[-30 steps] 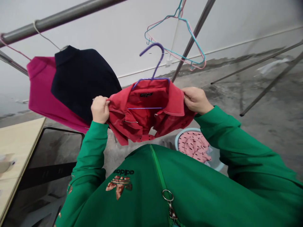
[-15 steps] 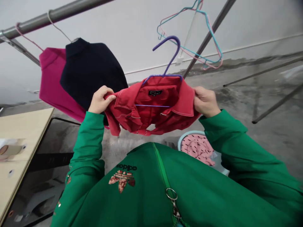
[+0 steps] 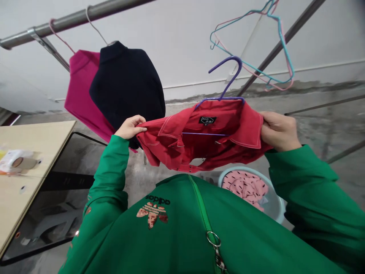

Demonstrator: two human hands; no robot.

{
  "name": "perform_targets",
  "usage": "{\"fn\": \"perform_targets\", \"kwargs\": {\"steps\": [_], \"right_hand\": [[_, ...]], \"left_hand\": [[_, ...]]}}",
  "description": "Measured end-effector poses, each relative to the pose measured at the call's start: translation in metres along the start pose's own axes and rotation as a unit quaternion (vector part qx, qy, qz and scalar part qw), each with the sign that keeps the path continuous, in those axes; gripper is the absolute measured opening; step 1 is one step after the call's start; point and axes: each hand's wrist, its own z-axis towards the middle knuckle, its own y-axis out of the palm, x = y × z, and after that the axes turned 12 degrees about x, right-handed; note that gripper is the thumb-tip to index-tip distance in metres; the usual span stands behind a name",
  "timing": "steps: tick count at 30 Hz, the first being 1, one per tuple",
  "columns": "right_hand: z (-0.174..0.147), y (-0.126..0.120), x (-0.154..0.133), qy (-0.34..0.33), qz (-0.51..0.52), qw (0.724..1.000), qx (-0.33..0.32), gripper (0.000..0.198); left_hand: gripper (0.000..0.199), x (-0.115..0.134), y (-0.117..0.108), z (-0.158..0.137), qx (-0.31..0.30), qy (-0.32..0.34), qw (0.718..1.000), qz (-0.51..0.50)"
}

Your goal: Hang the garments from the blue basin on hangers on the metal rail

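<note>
While hands (image 3: 130, 127) pinch red shirt (image 3: 208, 140)

Red shirt (image 3: 199, 140) with white stitching, spread collar-up on purple hanger (image 3: 224, 85)

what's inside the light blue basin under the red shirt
The basin holds a crumpled pink cloth with dark dashes. The green sleeve and the red shirt cover part of it, so anything beneath cannot be seen.

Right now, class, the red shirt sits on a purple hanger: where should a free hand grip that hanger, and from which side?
Probably the purple hanger by its bare neck under the hook, from above. The red shirt covers its shoulders, and the left hand and right hand hold both shirt ends.
</note>
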Motion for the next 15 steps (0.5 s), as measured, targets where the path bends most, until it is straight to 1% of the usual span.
{"fn": "perform_targets", "kwargs": {"steps": [3, 5, 6, 8, 10, 12, 15], "right_hand": [[-0.001, 0.001, -0.005, 0.042, 0.003, 0.999, 0.005, 0.024], [-0.001, 0.004, -0.009, 0.079, 0.018, 0.997, -0.005, 0.022], [0.000, 0.005, -0.011, 0.093, 0.026, 0.995, -0.014, 0.021], [0.002, 0.008, -0.014, 0.103, 0.039, 0.993, -0.032, 0.022], [0.003, 0.010, -0.017, 0.098, 0.047, 0.993, -0.045, 0.022], [0.003, 0.013, -0.018, 0.095, 0.055, 0.993, -0.053, 0.021], [0.000, 0.018, -0.020, 0.095, 0.065, 0.992, -0.058, 0.020]], "left_hand": [[0.039, 0.008, -0.008, -0.008, -0.053, 0.050, 0.994, 0.081], [0.041, 0.014, -0.006, -0.009, -0.081, 0.113, 0.977, 0.161], [0.039, 0.016, -0.002, -0.009, -0.080, 0.149, 0.965, 0.201], [0.033, 0.020, 0.009, -0.007, -0.053, 0.210, 0.936, 0.277], [0.032, 0.022, 0.023, -0.005, -0.018, 0.245, 0.907, 0.342], [0.031, 0.024, 0.035, -0.003, 0.021, 0.257, 0.882, 0.394], [0.029, 0.031, 0.047, -0.003, 0.069, 0.245, 0.860, 0.443]]}}
